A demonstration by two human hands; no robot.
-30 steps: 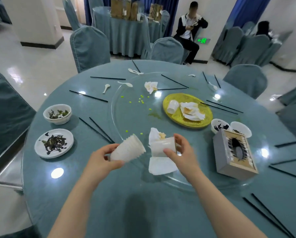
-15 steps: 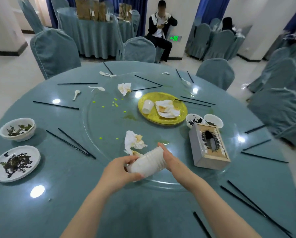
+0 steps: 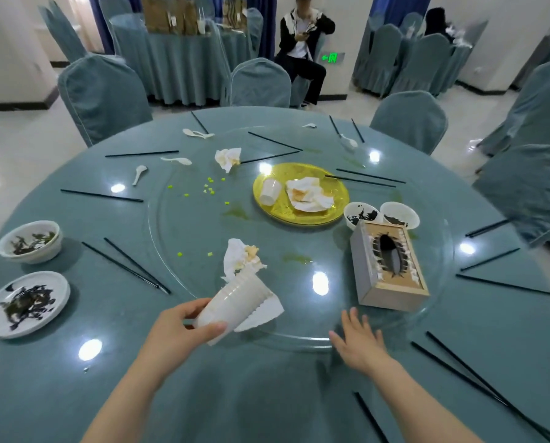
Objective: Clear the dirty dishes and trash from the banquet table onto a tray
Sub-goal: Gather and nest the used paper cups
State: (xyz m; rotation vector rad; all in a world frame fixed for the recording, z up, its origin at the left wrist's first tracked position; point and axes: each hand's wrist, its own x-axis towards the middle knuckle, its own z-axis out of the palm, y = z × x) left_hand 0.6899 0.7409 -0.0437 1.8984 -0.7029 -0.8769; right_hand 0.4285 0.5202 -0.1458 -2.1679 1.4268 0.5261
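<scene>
At the near edge of a round table (image 3: 267,394) covered in teal cloth, two bare forearms reach in from below. The left hand (image 3: 178,330) grips a stack of white cups (image 3: 235,303) by its narrow base, thumb across the front and fingers curled behind. The stack lies tilted — its long axis runs from the hand at lower left up to the right, with the open mouth pointing up and away toward the glass turntable (image 3: 299,340). Its rim overlaps a crumpled napkin (image 3: 240,262) lying on the glass just beyond; whether they touch cannot be told. A flat white napkin (image 3: 264,313) shows under the stack's right side.

The right hand (image 3: 356,340) holds nothing — fingers straight and slightly spread, palm down over the turntable's near rim, below a tissue box (image 3: 388,266).

Farther back on the glass sits a yellow plate (image 3: 301,193) holding one tipped cup (image 3: 270,192) and used napkins. Two small bowls (image 3: 380,214) with dark scraps stand just behind the box. Another crumpled napkin (image 3: 227,158) and green crumbs lie toward the far left of the glass.

On the cloth at left are a bowl (image 3: 29,241) and a saucer (image 3: 24,303), both with dark leaves. Black chopsticks (image 3: 125,265) and white spoons (image 3: 139,174) lie scattered around the table.
</scene>
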